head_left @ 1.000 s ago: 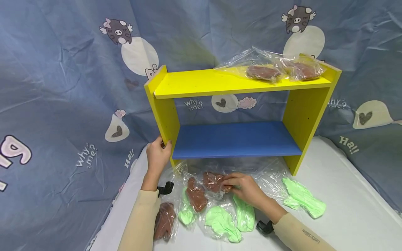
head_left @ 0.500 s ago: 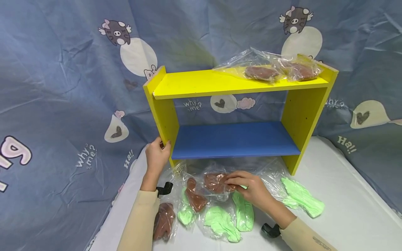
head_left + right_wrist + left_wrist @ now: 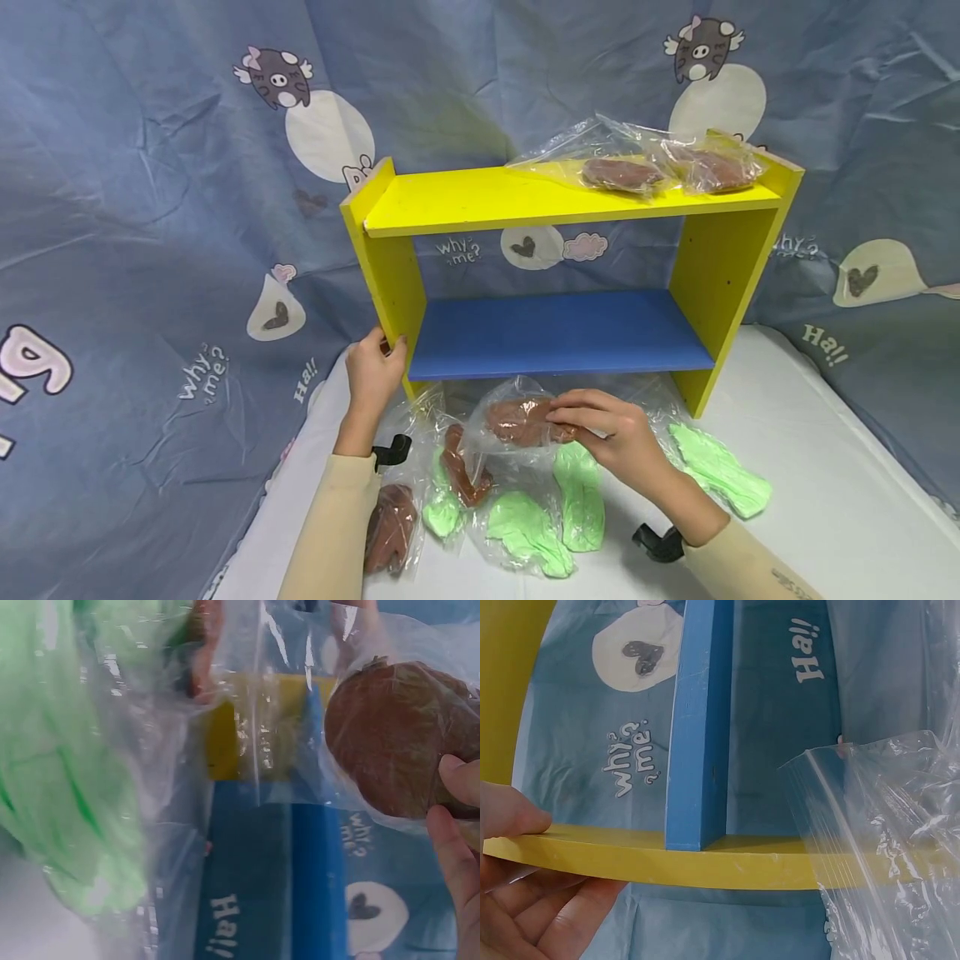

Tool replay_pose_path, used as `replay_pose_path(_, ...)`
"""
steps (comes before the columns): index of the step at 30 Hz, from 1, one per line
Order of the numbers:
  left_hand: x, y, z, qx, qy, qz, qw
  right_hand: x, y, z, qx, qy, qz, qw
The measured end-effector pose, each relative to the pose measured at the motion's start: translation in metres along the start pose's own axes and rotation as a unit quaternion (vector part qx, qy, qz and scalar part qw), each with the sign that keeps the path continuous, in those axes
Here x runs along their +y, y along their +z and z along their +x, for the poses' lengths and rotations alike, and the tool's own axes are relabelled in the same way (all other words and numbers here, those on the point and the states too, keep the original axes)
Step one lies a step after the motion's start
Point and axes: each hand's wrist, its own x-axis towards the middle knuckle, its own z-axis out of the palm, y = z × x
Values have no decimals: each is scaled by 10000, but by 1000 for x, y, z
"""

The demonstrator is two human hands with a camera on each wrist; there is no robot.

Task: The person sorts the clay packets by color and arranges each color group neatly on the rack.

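A clear plastic bag with a reddish-brown lump inside is held above the white worktop, in front of the yellow shelf unit with a blue lower board. At far left, the left hand grips the unit's side panel, thumb inside, fingers outside. Then come a dark brown bagged piece, a bent reddish-brown one and pale-green bagged items. The right hand pinches the lump through the plastic; past it lies a pale-green bundle.

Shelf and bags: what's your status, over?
Left hand gripping yellow shelf. Right hand holding bagged brown lump. Other bags on table, in front of shelf.
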Motion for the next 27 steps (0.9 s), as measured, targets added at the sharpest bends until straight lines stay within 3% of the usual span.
replay_pose_path(12, 1, 0, -1, -39, -17, -11, 10000, -18, -24, 30, 417, -518, 107, 9977)
replay_pose_path(27, 2, -1, 0, -137, -206, -48, 9997, -45, -75, 113, 916, -926, 134, 9914)
